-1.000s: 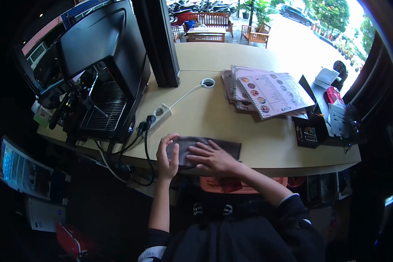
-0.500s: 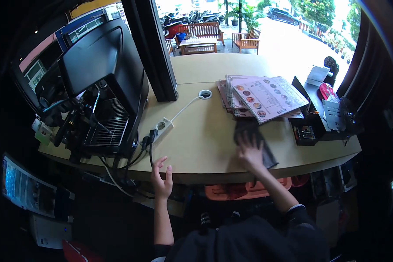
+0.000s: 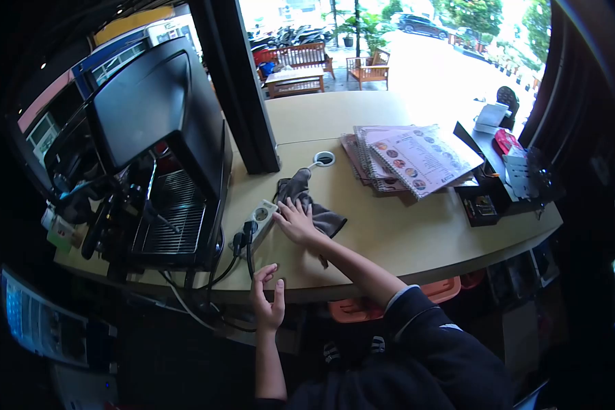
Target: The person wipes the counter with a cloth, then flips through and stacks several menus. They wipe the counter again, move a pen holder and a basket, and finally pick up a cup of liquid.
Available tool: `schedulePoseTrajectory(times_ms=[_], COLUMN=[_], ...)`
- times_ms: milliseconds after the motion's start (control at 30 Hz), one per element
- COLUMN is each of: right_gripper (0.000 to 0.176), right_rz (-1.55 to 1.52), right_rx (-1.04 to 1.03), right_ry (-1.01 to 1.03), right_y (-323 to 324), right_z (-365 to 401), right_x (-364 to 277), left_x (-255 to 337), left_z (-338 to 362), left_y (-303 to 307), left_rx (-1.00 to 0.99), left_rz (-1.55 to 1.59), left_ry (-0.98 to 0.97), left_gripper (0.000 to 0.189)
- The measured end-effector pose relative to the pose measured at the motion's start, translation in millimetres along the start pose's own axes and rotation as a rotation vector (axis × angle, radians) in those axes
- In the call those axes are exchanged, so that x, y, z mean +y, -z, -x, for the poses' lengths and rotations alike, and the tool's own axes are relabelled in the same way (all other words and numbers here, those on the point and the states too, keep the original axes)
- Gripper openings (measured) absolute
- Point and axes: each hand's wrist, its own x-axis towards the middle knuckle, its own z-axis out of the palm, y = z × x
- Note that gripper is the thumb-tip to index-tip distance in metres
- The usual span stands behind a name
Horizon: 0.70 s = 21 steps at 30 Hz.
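Observation:
My right hand (image 3: 296, 221) lies flat with its fingers spread on a dark grey cloth (image 3: 326, 219), pressing it to the wooden counter (image 3: 383, 239). The cloth is bunched toward the white cable ring (image 3: 324, 159) and covers part of the white cord. Just left of my right fingertips is a white power strip (image 3: 261, 214) with black plugs in it. My left hand (image 3: 269, 301) hovers at the counter's front edge, fingers half curled, thumb apart, holding nothing.
A black espresso machine (image 3: 164, 137) stands on the left beside a dark post (image 3: 236, 89). Spiral-bound menus (image 3: 417, 160) are stacked at the right, next to a black organizer (image 3: 478, 205). Cables hang over the front edge. An orange tray (image 3: 352, 310) sits below the counter.
My right hand has carried the cloth leftward across the counter, from in front of the menus to beside the power strip. My left hand stays near the edge; the view has shifted slightly.

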Motion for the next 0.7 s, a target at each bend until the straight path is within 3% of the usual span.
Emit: schedulePoseTrajectory(times_ms=[100, 133, 233, 300, 367, 433, 500, 600, 700], right_gripper=[0.06, 0.058, 0.059, 0.056, 0.049, 0.053, 0.053, 0.043, 0.036], right_rz=[-0.168, -0.086, -0.363, -0.837, -1.019, -1.157, -1.303, -1.364, -1.253], right_rx=[0.073, -0.025, 0.007, -0.049, 0.008, 0.185, 0.315, 0.293, 0.322], right_ry=[0.179, 0.275, 0.326, 0.111, -0.14, -0.324, -0.322, -0.302, -0.25], right_y=[13.8, 22.3, 60.3, 95.8, 130.3, 159.3, 186.8, 223.7, 227.4], right_z=[33.7, 44.3, 89.8, 120.7, 146.7, 160.5, 158.2, 147.8, 138.3], right_x=[19.7, 26.3, 35.4, 43.4, 71.7, 103.9, 133.9, 145.4, 155.9], left_x=[2.0, 1.1, 2.2, 8.1, 16.2, 21.6, 27.4, 41.4, 49.5], left_z=[-12.1, -16.2, -21.9, -22.3, -19.9, -21.9, -23.7, -34.0, -42.9], left_y=[-7.1, -11.5, -33.6, -49.3, -62.4, -77.4, -94.7, -122.0, -145.9], left_rx=[-0.059, -0.077, -0.124, -0.143, -0.158, -0.164, -0.155, -0.209, -0.257], left_rz=[0.049, 0.053, 0.089, 0.121, 0.126, 0.191, 0.211, 0.297, 0.328], left_ry=[-0.029, -0.034, -0.036, -0.067, -0.071, -0.059, -0.04, -0.061, -0.06], left_gripper=[0.028, 0.028, 0.028, 0.028, 0.028, 0.028, 0.028, 0.026, 0.027])
